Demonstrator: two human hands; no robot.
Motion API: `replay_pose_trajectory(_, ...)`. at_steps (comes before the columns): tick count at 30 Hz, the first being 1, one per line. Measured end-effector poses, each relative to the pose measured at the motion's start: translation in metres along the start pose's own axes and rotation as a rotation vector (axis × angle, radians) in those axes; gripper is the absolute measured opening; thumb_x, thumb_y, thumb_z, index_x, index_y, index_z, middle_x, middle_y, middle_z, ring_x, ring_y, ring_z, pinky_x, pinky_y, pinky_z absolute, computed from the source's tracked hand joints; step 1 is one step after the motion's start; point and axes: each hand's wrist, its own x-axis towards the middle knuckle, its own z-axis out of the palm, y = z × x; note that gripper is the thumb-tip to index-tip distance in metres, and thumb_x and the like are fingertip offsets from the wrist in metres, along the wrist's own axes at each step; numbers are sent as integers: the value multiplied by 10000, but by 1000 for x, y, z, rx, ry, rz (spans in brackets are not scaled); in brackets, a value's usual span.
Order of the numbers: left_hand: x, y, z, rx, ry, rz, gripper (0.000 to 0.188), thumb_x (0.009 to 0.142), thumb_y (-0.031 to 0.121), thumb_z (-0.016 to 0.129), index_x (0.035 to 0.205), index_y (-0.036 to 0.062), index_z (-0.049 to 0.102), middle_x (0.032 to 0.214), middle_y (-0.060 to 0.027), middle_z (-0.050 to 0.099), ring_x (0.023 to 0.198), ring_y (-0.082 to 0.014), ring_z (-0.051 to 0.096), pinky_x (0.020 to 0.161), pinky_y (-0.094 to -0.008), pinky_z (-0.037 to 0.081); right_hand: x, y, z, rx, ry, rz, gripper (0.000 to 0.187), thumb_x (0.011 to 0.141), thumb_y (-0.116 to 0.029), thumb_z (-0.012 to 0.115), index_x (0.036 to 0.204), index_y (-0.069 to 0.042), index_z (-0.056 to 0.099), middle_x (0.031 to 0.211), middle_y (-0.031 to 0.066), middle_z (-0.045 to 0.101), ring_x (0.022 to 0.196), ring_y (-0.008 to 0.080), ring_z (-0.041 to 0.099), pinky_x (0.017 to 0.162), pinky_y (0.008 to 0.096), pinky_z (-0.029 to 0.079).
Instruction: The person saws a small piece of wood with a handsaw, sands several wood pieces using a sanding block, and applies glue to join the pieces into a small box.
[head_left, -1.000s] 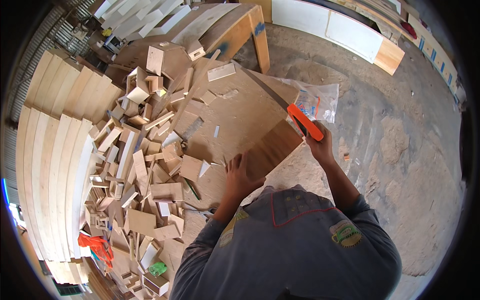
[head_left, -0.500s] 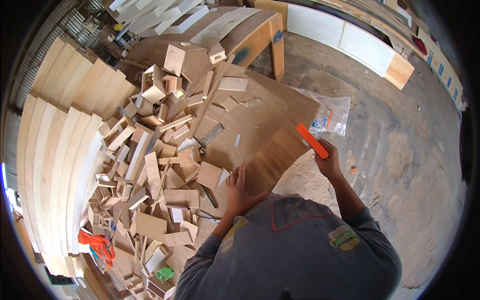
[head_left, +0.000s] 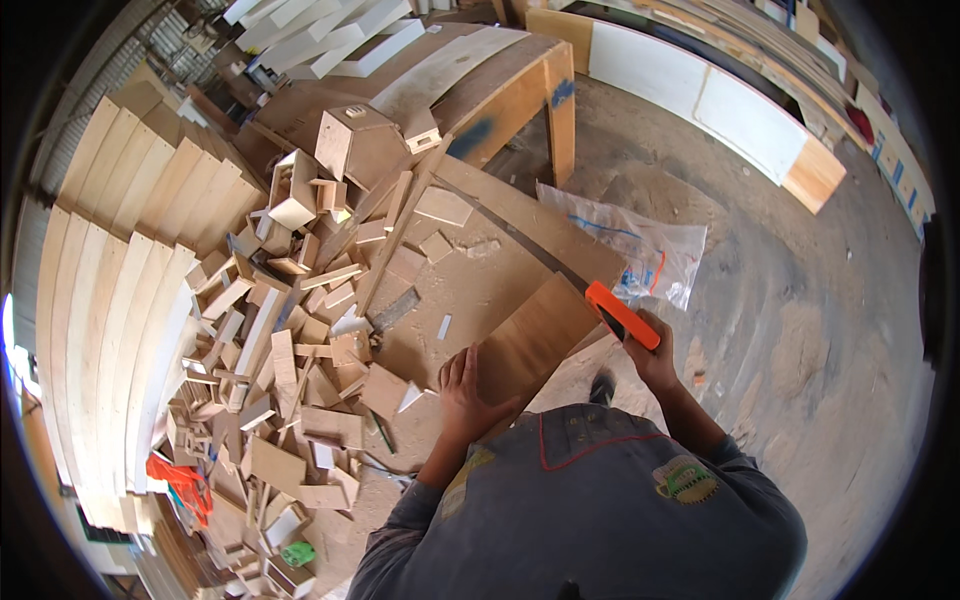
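Worktop: board beneath left hand

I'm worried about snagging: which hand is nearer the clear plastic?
Right. The right hand, gripping the orange saw handle, is just below the clear plastic in view; the left hand is farther, down and left, on the brown board.

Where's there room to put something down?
Bare tabletop lies between the brown board, orange-handled saw and small white strip. Floor right of the right hand is mostly bare too. Wood scraps crowd the tabletop's left side.
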Motion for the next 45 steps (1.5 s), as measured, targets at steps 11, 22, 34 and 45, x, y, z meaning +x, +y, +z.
replay_pose_trajectory(11, 46, 29, 73, 175, 180, -180, 1063, 594, 489, 842, 1383, -73, 404, 1288, -239, 533, 1201, -410, 488, 1063, -505, 342, 79, 37, -62, -121, -280, -98, 102, 680, 39, 571, 757, 6, 512, 677, 111, 485, 607, 248, 506, 556, 337, 377)
replay_pose_trajectory(22, 8, 0, 48, 118, 205, -279, 1021, 563, 353, 881, 1384, -60, 435, 1295, -224, 553, 1244, -388, 475, 1069, -462, 383, 57, 16, -28, 143, -467, 115, 69, 716, -29, 589, 752, -9, 533, 738, 70, 520, 640, 176, 504, 611, 303, 390)
replay_pose_trajectory(34, -23, -55, 13, 7, 126, -61, 963, 557, 360, 870, 1359, -3, 481, 1322, -183, 496, 1185, -392, 451, 1047, -491, 351, -101, -19, 51, 36, -362, 91, 137, 759, -67, 691, 833, -26, 584, 772, 62, 568, 685, 193, 562, 614, 310, 427)
replay_pose_trajectory(45, -20, -52, 32, -109, -17, 86, 968, 539, 379, 874, 1340, -23, 507, 1342, -211, 520, 1266, -403, 431, 1097, -515, 304, -190, -59, 93, 124, -31, 337, 94, 850, -55, 656, 845, -31, 565, 741, 31, 559, 608, 103, 506, 570, 269, 405)
